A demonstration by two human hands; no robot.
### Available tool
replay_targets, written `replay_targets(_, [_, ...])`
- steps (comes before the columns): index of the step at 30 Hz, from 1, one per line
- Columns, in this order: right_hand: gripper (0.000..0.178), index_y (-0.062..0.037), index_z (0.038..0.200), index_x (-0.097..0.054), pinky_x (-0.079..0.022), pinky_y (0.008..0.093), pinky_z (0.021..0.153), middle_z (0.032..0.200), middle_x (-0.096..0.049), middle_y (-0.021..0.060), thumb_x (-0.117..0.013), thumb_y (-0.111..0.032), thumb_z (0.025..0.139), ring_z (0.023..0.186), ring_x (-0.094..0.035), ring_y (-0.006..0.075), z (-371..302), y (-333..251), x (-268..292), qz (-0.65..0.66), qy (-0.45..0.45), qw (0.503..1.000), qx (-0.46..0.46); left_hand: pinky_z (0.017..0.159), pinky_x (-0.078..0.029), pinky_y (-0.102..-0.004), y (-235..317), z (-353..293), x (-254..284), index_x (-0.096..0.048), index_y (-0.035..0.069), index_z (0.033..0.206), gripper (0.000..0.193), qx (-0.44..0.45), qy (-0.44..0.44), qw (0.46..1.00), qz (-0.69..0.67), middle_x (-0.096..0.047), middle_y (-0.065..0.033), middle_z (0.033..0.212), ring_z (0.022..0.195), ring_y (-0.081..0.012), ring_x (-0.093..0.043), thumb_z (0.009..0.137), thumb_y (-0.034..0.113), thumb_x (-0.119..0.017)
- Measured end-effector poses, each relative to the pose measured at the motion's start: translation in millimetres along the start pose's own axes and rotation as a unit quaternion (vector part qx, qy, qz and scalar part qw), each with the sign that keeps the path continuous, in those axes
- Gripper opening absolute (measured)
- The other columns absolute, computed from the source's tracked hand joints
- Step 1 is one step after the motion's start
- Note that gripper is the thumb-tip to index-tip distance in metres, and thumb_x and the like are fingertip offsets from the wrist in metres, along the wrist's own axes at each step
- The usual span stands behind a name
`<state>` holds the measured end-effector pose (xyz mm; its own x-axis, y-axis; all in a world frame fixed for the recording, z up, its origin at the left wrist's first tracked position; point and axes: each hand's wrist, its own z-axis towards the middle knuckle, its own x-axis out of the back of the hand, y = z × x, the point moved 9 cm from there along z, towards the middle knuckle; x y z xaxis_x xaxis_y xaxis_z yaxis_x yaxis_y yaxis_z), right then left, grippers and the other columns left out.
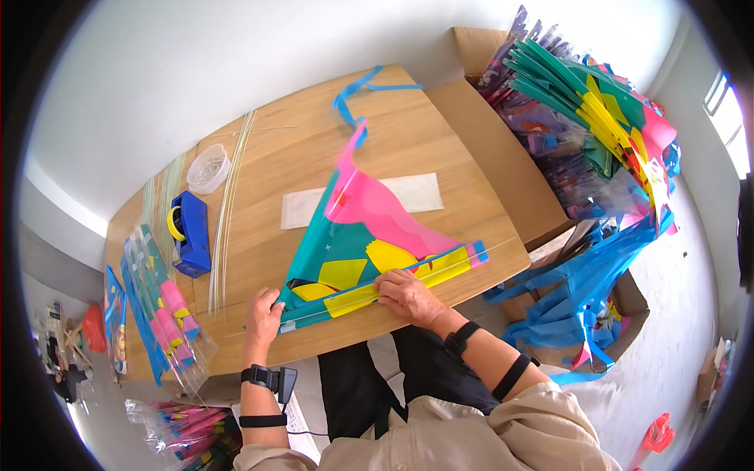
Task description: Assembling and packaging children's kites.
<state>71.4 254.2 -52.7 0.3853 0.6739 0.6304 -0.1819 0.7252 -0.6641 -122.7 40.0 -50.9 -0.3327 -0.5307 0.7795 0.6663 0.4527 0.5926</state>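
A kite [345, 247] of thin sheet in teal, pink and yellow lies on the wooden table in front of me, its near edge folded into a long narrow strip. My left hand [265, 314] pinches the strip's left end, at the near left corner. Curled over the middle of the strip, my right hand [404, 294] grips the folded edge, fingertips pressed down. A blue ribbon tail [343, 100] runs from the kite's pink far tip toward the table's back edge. What exactly sits between the left fingertips is too small to make out.
On the left stand a blue tape dispenser [191, 235], a clear bowl [210, 169] and thin pale rods [228, 228]. Bagged kites [169, 306] hang over the left edge. White paper [412, 193] lies beneath the kite. Cardboard boxes [503, 153] with kites and blue ribbons [561, 290] flank the right.
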Motion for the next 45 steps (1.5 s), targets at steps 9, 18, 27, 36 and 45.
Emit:
replay_targets(9, [0.019,-0.0007,0.090,-0.060,-0.047,0.0405,0.091,0.105,-0.062,0.0104,-0.066,-0.005,0.073,0.102,-0.059,0.0317,1.2,7.1,0.4,0.065,-0.003,0.998,-0.014,0.061,-0.043,-0.0417,22.4,-26.6,-1.3,-0.064,-0.003,0.087,0.017,-0.101,0.135,0.980,0.103,-0.048,-0.0144,0.077,0.071,-0.0334,-0.054,0.072,-0.010,-0.060])
replay_targets(18, [0.019,-0.0004,0.092,-0.058,-0.051,0.0381,0.079,0.102,-0.060,0.0122,-0.067,0.004,0.076,0.095,-0.060,0.0306,0.7,21.7,9.8,0.102,0.056,0.991,-0.073,0.062,-0.045,-0.0442,23.1,-24.9,-4.3,-0.061,-0.003,0.081,0.012,-0.112,0.148,0.973,0.135,-0.049,-0.0152,0.077,0.072,-0.0343,-0.055,0.072,-0.010,-0.058])
replay_targets(27, [0.041,-0.0025,0.115,-0.059,-0.050,0.0406,0.086,0.113,-0.055,0.0146,-0.069,0.002,0.076,0.102,-0.058,0.0305,-2.8,33.7,50.2,-0.104,0.167,0.975,-0.105,0.059,-0.044,-0.0442,25.1,-24.7,-6.0,-0.060,-0.001,0.081,0.012,-0.134,0.143,0.968,0.157,-0.048,-0.0140,0.076,0.070,-0.0342,-0.054,0.072,-0.009,-0.061])
replay_targets(36, [0.054,-0.0068,0.130,-0.056,-0.027,0.0498,0.115,0.144,-0.043,0.0222,-0.066,-0.035,0.085,0.135,-0.039,0.0382,-9.6,54.8,57.2,-0.250,0.040,0.965,-0.064,0.056,-0.044,-0.0402,-8.1,-19.1,-3.7,-0.056,0.003,0.080,0.018,-0.048,0.141,0.988,0.040,-0.051,-0.0126,0.072,0.064,-0.0309,-0.054,0.066,-0.009,-0.055])
replay_targets(45, [0.054,-0.0081,0.130,-0.057,-0.026,0.0510,0.116,0.143,-0.041,0.0278,-0.065,-0.041,0.087,0.137,-0.036,0.0410,-12.5,56.8,60.1,-0.248,0.055,0.963,-0.090,0.060,-0.044,-0.0403,14.8,34.0,22.3,-0.056,0.003,0.086,0.027,0.026,0.084,0.984,0.156,-0.053,-0.0124,0.072,0.066,-0.0300,-0.054,0.064,-0.011,-0.052])
